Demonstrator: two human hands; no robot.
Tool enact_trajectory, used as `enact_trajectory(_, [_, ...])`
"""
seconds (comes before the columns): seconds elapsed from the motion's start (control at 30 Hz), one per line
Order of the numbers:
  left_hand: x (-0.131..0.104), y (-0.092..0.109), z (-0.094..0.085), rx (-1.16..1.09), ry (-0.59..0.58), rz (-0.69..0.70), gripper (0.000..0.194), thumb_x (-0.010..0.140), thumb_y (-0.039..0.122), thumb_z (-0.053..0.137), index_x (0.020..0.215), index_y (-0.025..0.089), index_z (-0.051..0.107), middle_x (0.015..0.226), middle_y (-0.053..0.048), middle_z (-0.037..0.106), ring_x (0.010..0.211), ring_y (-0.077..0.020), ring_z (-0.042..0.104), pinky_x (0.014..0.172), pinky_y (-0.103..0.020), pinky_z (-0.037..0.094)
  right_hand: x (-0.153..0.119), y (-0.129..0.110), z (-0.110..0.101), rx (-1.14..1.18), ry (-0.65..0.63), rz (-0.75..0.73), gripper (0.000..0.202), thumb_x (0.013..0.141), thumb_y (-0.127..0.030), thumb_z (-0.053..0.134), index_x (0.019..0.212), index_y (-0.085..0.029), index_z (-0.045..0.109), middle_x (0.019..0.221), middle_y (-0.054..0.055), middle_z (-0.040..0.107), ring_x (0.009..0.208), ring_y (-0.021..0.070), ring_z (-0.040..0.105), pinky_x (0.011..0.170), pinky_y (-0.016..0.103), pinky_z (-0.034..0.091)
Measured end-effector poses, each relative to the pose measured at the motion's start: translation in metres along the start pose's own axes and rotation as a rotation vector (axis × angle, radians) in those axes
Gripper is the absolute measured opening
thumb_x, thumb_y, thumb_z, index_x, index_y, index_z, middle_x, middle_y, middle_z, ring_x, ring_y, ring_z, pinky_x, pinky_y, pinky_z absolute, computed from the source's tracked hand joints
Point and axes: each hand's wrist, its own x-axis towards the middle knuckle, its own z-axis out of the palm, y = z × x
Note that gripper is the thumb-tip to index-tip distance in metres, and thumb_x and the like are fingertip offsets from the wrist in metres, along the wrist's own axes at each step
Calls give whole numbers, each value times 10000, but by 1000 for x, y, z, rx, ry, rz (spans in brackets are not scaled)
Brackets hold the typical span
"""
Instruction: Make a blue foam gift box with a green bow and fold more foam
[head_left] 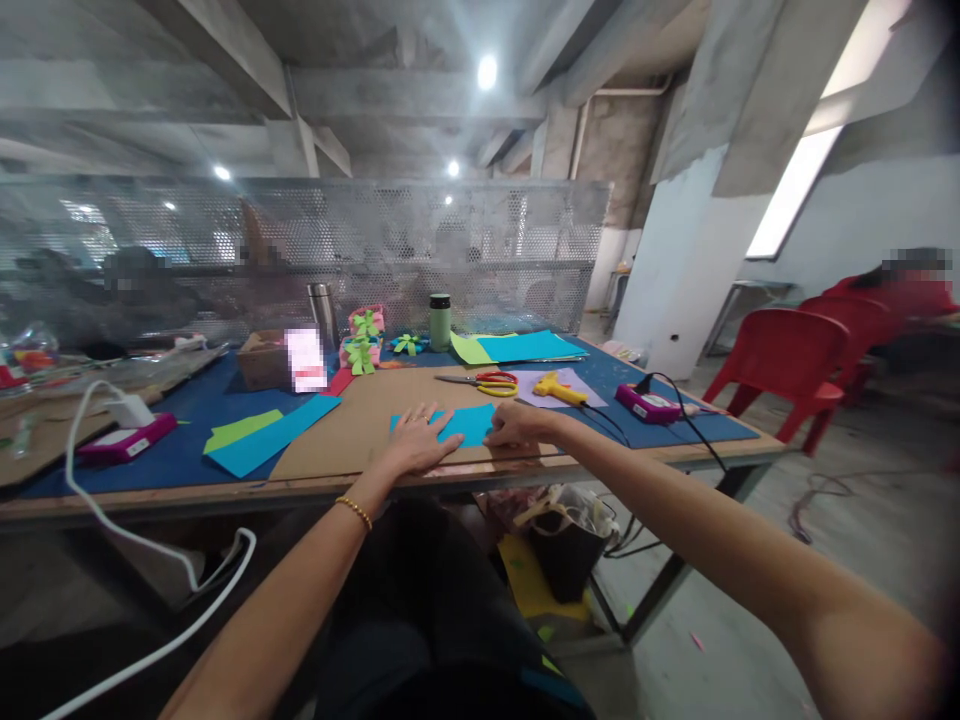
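A piece of blue paper lies on the brown cardboard at the table's front edge. My left hand rests flat on its left part, fingers spread. At the right end of the paper, my right hand is closed with curled fingers against its edge; the fingertips are partly hidden. Behind the hands lie scissors with red and yellow handles. A yellow glue gun sits on a lilac sheet to the right.
Blue strips and green paper lie left. Purple power strips with cords sit at both sides. A phone, a steel flask, a green bottle and green-bowed pink pieces stand behind. Red chairs are at right.
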Motion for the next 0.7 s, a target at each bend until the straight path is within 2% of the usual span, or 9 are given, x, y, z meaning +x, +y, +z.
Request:
enact_trajectory(0.17, [-1, 1, -1, -1, -7, 2, 755, 942, 703, 241, 1562, 278, 318, 1652, -91, 227, 1524, -322, 182, 1211, -502, 159, -2, 25, 0, 73, -26, 13, 291, 754, -394, 683, 589, -169, 601, 577, 15, 638, 536, 142, 577, 524, 246, 402])
enact_trajectory(0.4, [1, -3, 2, 1, 3, 14, 755, 941, 702, 246, 1559, 277, 328, 1648, -88, 245, 1518, -331, 199, 1209, -506, 166, -22, 38, -11, 108, -28, 45, 310, 771, -347, 662, 541, -187, 529, 509, 4, 587, 517, 147, 570, 515, 246, 398])
enact_trajectory(0.43, [2, -3, 3, 3, 5, 13, 755, 940, 703, 244, 1559, 278, 329, 1649, -89, 240, 1519, -330, 198, 1209, -506, 166, -24, 39, -13, 107, -18, 61, 311, 774, -337, 657, 538, -187, 521, 497, 2, 574, 503, 143, 558, 511, 246, 392])
enact_trajectory(0.5, [3, -4, 5, 5, 6, 12, 756, 938, 708, 243, 1559, 285, 326, 1651, -88, 233, 1520, -328, 196, 1209, -507, 166, -28, 40, -16, 116, 92, 60, 302, 797, -338, 631, 558, -183, 529, 504, 3, 570, 492, 134, 537, 511, 246, 380])
enact_trajectory(0.6, [4, -3, 6, 7, 3, 12, 765, 933, 720, 245, 1560, 289, 320, 1652, -89, 227, 1522, -330, 186, 1208, -511, 163, -24, 28, -16, 189, 334, -100, 296, 872, -375, 549, 671, -162, 592, 615, 17, 626, 551, 124, 556, 547, 233, 387])
enact_trajectory(0.63, [4, -3, 4, 6, -2, 15, 772, 930, 725, 245, 1561, 285, 318, 1653, -93, 220, 1523, -332, 179, 1208, -511, 162, -21, 21, -14, 226, 372, -181, 298, 895, -380, 521, 722, -156, 612, 662, 20, 644, 581, 121, 569, 564, 226, 395])
enact_trajectory(0.7, [4, -3, 0, 5, -17, 24, 776, 932, 724, 240, 1563, 278, 313, 1655, -100, 209, 1525, -336, 167, 1207, -518, 160, -14, 6, -6, 268, 341, -301, 278, 915, -358, 503, 797, -150, 645, 719, 23, 666, 619, 121, 592, 590, 218, 409])
